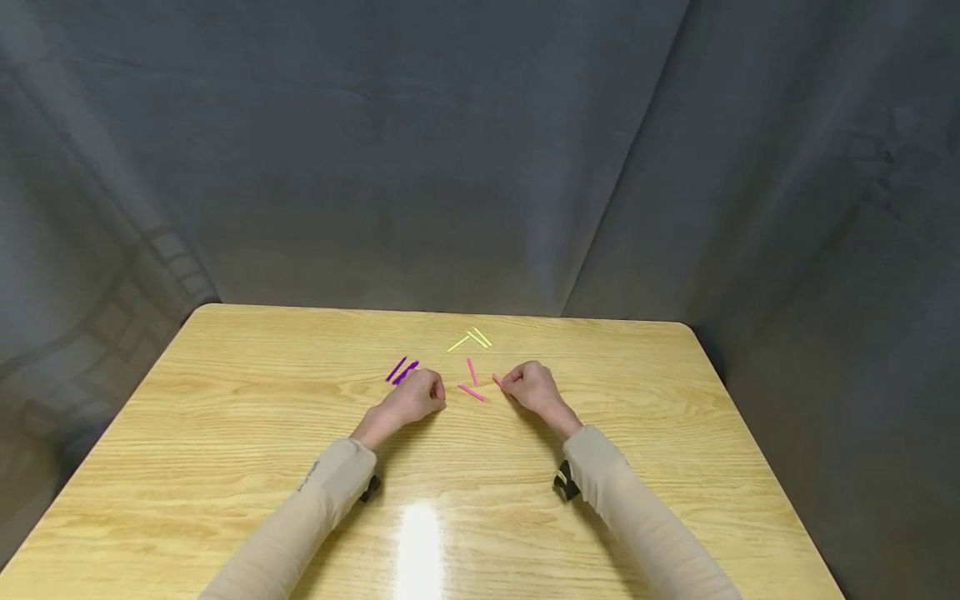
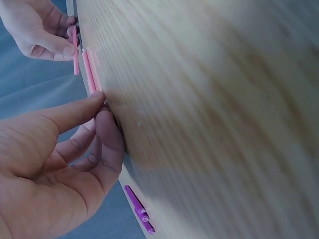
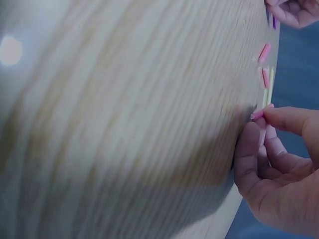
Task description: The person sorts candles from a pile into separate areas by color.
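In the head view, my right hand (image 1: pixel 531 386) pinches a short pink stick (image 1: pixel 497 380) between thumb and forefinger, low over the wooden table. The right wrist view shows this stick's end (image 3: pixel 257 115) poking out at the fingertips. My left hand (image 1: pixel 420 396) is curled beside the purple sticks (image 1: pixel 396 369), thumb and forefinger tips together with nothing visible between them. Between the hands lie two more pink sticks, one angled (image 1: pixel 471 392) and one pointing away (image 1: pixel 472 372). Part of the purple group is hidden behind the left hand.
Several yellow sticks (image 1: pixel 478 337) lie farther back, some crossing. The light wooden table (image 1: pixel 225 400) has rounded back corners, and a grey curtain (image 1: pixel 390 167) hangs behind it. Dark wrist devices (image 1: pixel 567 482) show under both beige sleeves.
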Demonstrator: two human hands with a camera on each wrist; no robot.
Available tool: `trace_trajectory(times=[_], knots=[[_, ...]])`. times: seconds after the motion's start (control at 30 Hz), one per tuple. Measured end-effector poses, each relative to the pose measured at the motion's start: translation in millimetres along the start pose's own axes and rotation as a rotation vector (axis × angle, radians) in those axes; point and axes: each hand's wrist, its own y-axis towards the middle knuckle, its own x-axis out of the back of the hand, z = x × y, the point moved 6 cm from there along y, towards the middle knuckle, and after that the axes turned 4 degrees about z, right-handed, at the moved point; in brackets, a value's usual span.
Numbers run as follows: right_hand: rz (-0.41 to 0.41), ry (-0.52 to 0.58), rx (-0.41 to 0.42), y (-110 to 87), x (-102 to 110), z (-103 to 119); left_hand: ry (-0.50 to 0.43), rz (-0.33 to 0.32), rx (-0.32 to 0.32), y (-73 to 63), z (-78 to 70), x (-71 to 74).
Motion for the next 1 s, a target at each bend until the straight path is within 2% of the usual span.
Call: trace_trajectory(times=[0.37,0.57,0.73,1.0], knots=[[-0.032,-0.019,-0.044,0.6,9.5,-8.0,-0.016,-0.015,0.015,-1.4,0.2,1.8],[-0.050,-0.031,-0.056,1.1,15.7,-14.0,-0.060,0.001,0.067,-1.0,3.8,0.7],[-0.063,-0.033,-0.055,0.0,20.1,-17.1,-0.085,0.013,0.080,-0.9,7.1,-0.2],[-0.072,-0.020,-0.039,1.5,21.7,-22.3,-0.029,-0.006,0.044,1.0,5.8,2.2]])
